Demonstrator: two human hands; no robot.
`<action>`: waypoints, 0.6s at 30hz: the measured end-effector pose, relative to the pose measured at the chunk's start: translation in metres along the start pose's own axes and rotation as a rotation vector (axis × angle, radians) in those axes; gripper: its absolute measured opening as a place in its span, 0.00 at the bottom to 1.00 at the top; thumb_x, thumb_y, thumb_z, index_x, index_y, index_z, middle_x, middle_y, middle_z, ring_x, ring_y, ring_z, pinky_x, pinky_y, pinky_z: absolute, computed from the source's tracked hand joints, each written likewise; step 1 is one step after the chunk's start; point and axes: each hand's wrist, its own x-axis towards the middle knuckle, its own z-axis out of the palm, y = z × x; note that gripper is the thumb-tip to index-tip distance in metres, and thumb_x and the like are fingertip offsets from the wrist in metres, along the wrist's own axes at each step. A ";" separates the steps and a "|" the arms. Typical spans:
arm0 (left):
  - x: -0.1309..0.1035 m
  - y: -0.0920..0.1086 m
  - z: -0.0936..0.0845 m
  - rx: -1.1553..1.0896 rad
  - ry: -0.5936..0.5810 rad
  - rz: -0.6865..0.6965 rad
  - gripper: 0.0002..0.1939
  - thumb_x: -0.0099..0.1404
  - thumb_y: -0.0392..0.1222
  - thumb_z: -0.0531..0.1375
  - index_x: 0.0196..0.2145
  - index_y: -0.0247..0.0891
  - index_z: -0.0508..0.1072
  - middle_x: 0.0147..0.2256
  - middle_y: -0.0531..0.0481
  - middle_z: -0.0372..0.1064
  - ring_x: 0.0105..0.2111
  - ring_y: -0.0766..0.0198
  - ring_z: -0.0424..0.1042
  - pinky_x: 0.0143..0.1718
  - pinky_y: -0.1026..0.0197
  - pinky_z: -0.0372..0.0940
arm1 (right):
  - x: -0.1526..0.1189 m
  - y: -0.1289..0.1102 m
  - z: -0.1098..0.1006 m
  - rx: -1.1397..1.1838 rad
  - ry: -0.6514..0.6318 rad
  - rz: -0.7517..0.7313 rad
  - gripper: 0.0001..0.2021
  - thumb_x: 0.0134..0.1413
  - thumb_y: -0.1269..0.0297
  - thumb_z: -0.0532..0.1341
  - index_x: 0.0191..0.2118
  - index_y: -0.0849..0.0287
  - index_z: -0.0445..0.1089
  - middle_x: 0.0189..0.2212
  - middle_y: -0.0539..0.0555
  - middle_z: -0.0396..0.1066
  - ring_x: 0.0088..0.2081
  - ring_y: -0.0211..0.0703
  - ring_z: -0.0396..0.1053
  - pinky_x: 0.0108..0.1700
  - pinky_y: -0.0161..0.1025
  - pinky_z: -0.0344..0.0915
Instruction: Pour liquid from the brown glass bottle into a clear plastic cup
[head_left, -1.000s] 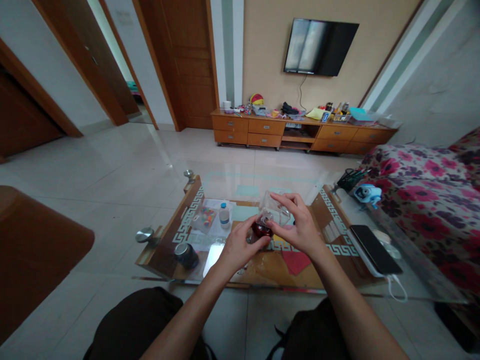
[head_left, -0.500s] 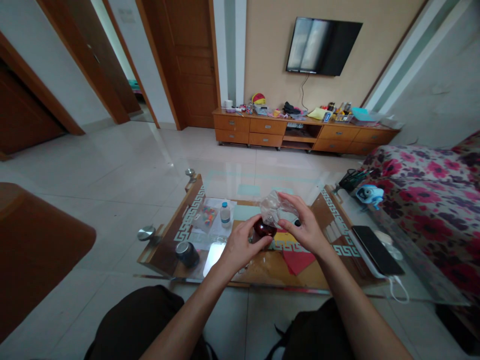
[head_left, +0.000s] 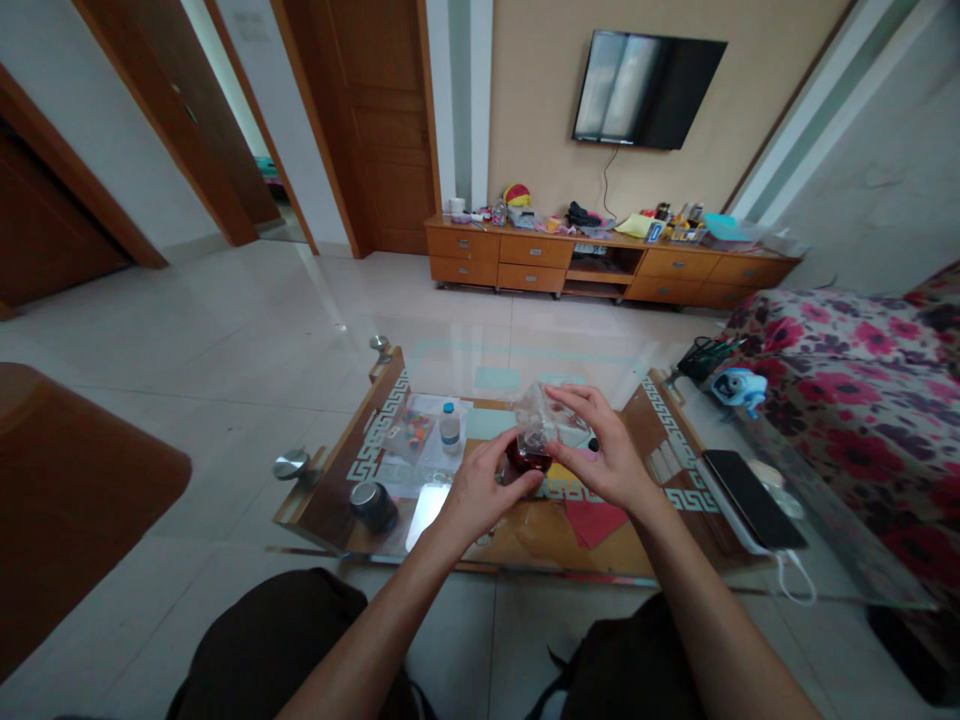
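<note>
My left hand [head_left: 487, 480] is closed around a shiny dark red-brown jar [head_left: 529, 458] above the glass table. My right hand [head_left: 604, 448] pinches a clear, crinkled piece of plastic [head_left: 534, 408]; whether it is a bag or a thin cup I cannot tell. Its lower end meets the top of the jar, and the right thumb is close to the jar's rim. Both hands are side by side over the middle of the table, and the jar's mouth is hidden by the plastic and fingers.
On the glass table [head_left: 840, 575] are a small blue-capped bottle [head_left: 450, 428], a dark jar with a grey lid [head_left: 373, 507], a bag of colourful pieces [head_left: 412, 432] and a phone [head_left: 754, 498] with a white cable. A red sheet [head_left: 595, 522] shows near the right forearm.
The clear plastic has tipped more upright and come down onto the jar's top. My right fingers have shifted slightly left with it; my left hand has barely moved.
</note>
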 end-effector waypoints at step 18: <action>0.002 0.001 -0.004 -0.012 -0.026 0.011 0.27 0.67 0.50 0.69 0.61 0.47 0.72 0.51 0.46 0.77 0.51 0.51 0.75 0.53 0.50 0.68 | 0.015 -0.021 0.002 -0.105 -0.054 -0.004 0.33 0.60 0.63 0.68 0.69 0.42 0.64 0.55 0.57 0.65 0.58 0.55 0.68 0.61 0.57 0.68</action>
